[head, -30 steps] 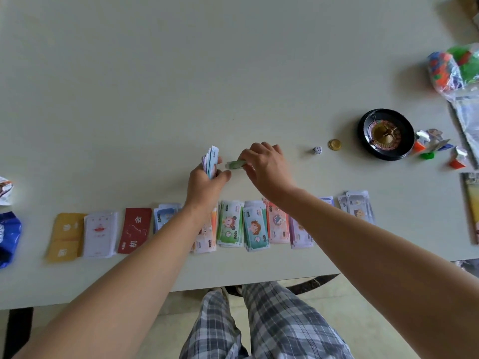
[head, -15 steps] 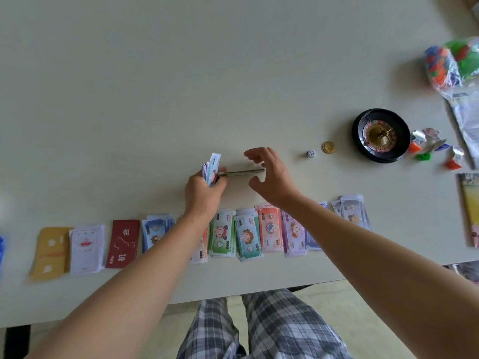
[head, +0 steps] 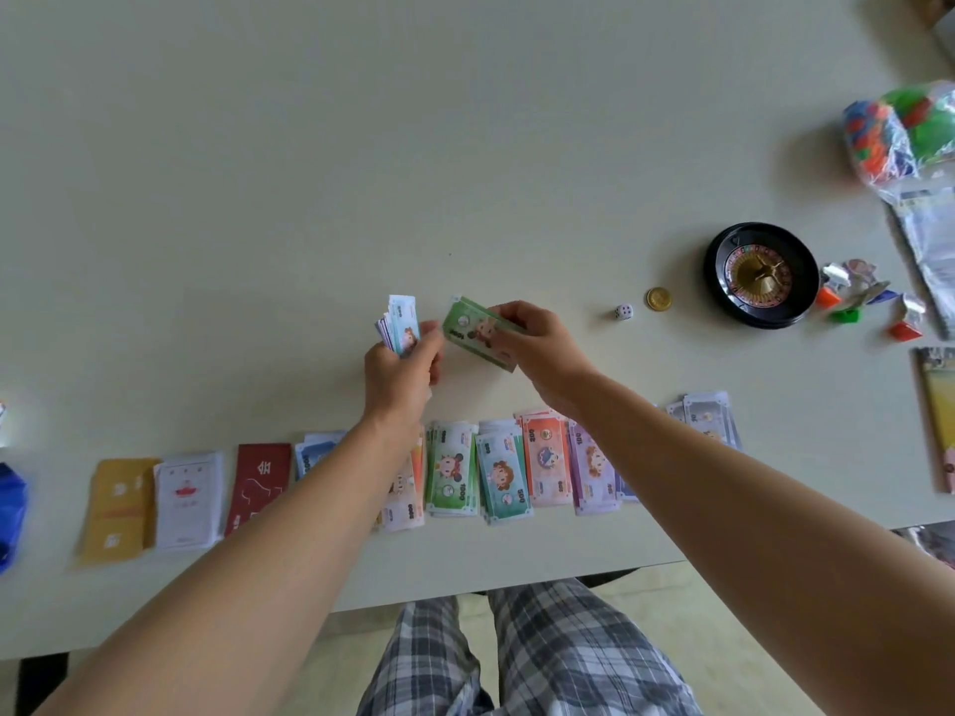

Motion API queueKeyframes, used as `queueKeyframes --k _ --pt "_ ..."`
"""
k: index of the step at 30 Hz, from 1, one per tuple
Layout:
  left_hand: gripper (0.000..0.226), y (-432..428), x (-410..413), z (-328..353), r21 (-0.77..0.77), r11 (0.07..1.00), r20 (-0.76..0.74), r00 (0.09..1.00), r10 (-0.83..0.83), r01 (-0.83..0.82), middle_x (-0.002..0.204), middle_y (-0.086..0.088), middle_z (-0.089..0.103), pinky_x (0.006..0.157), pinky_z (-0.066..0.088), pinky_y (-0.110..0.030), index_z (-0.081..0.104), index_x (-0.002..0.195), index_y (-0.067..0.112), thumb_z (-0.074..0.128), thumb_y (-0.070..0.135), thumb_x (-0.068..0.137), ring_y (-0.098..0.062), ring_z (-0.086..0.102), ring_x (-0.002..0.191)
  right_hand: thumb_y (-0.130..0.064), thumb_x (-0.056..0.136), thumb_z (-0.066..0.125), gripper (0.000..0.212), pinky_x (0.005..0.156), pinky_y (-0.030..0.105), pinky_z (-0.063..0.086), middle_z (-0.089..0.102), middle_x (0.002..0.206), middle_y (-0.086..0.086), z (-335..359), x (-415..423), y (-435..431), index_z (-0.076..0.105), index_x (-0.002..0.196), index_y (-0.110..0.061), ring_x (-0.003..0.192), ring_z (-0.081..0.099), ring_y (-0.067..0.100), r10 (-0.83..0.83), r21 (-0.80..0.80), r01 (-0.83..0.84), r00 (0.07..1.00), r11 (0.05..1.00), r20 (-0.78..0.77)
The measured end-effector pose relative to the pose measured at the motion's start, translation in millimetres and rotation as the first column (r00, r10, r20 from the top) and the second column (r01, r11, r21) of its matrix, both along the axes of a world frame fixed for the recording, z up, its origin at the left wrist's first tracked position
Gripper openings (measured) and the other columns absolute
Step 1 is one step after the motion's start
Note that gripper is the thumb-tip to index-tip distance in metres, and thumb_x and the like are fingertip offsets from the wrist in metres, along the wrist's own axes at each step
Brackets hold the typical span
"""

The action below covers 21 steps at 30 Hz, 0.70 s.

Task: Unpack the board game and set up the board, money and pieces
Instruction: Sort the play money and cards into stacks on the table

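Observation:
My left hand (head: 400, 372) grips an upright stack of play money (head: 399, 325) above the pale table (head: 310, 173). Beside it my right hand (head: 542, 348) pinches a single green banknote (head: 478, 333), face up and tilted, clear of the stack. Below my hands, near the table's front edge, lies a row of sorted money piles: green (head: 449, 475), teal (head: 504, 478), orange-pink (head: 545, 459), purple (head: 594, 472) and grey (head: 708, 416). Left of them lie card stacks: yellow (head: 119, 501), white (head: 188, 498) and red (head: 258, 485).
A white die (head: 624, 312), a gold coin (head: 658, 298) and a black roulette wheel (head: 759, 273) sit to the right. Small coloured pawns (head: 847, 302) lie past the wheel. A bag of coloured pieces (head: 899, 131) and plastic wrapping (head: 930, 245) are at far right.
My right hand has pulled the green note off the stack and turned it from edge-on to face up. The camera view shifted slightly.

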<state>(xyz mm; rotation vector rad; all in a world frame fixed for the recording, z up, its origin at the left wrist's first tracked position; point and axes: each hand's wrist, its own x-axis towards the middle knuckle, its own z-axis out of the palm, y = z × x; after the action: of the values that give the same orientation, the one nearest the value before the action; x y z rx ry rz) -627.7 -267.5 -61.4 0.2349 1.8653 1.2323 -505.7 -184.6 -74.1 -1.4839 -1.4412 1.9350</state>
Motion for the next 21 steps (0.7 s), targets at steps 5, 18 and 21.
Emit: queueKeyframes --k 5,18,21 --pt "0.024 -6.7 -3.1 7.4 -0.064 0.993 -0.04 0.994 -0.1 0.098 0.054 0.002 0.054 0.043 0.04 -0.016 0.056 0.066 0.012 0.063 0.013 0.088 -0.003 0.046 0.041 0.003 0.09 0.052 0.014 0.079 0.032 0.044 0.062 0.094 0.013 13.9 -7.0 -11.6 0.062 0.092 -0.008 0.09 0.055 0.022 -0.006 -0.184 -0.013 0.995 0.983 -0.102" --pt "0.015 -65.3 -35.9 9.8 -0.111 0.963 0.004 0.969 -0.246 0.245 0.06 -0.001 0.056 0.055 0.047 -0.028 0.058 0.072 0.008 0.061 0.015 0.085 -0.01 0.048 0.048 -0.009 0.077 0.077 0.01 0.051 0.019 0.044 0.07 0.072 0.006 33.9 -2.3 -61.0 0.07 0.084 -0.007 0.055 0.058 0.008 0.185 -0.048 -0.179 0.946 0.983 0.267" --pt "0.009 -80.3 -41.5 9.9 -0.097 0.979 0.125 0.978 -0.168 0.181 0.062 -0.002 0.056 0.053 0.045 -0.027 0.064 0.084 0.005 0.056 0.011 0.086 -0.012 0.047 0.048 -0.011 0.076 0.078 0.008 0.053 0.023 0.044 0.072 0.072 0.008 24.0 0.2 -83.8 0.071 0.076 -0.012 0.06 0.058 0.013 0.082 -0.075 -0.059 0.931 0.995 0.357"
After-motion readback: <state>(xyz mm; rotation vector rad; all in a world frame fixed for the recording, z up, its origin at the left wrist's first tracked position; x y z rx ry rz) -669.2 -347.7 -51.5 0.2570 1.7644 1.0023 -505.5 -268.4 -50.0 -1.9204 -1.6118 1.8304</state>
